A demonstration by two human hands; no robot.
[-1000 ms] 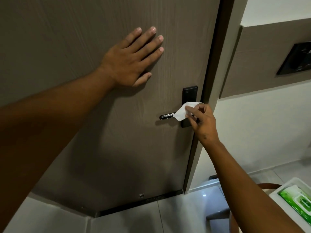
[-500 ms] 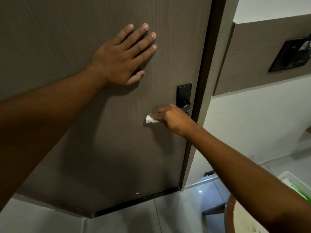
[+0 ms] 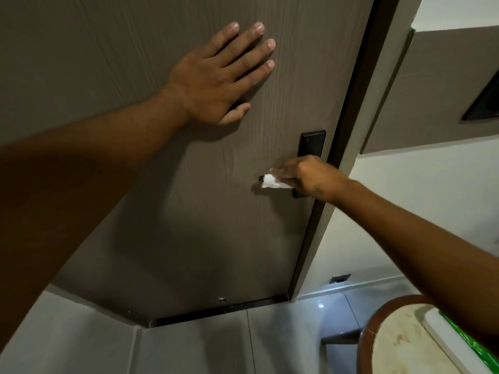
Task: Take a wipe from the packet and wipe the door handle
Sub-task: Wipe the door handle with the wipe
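Observation:
My right hand (image 3: 305, 175) grips a white wipe (image 3: 272, 182) wrapped around the lever of the door handle, whose metal tip (image 3: 261, 179) pokes out at the left end. The handle's black backplate (image 3: 312, 144) rises above my fingers near the door's right edge. My left hand (image 3: 216, 76) lies flat, fingers spread, on the grey-brown door (image 3: 162, 211) above and left of the handle. The green wipe packet (image 3: 478, 349) shows only as a sliver at the bottom right, behind my right forearm.
A round table (image 3: 391, 344) with a brown rim stands at the lower right, carrying a white tray (image 3: 442, 338). The door frame (image 3: 351, 130) runs along the door's right side, with a white wall and a dark switch panel (image 3: 483, 103) beyond. Pale floor tiles lie below.
My right hand has gone from pinching the wipe at the handle's base to closing over the lever, and the wipe has slid left along it. My left hand stays flat on the door.

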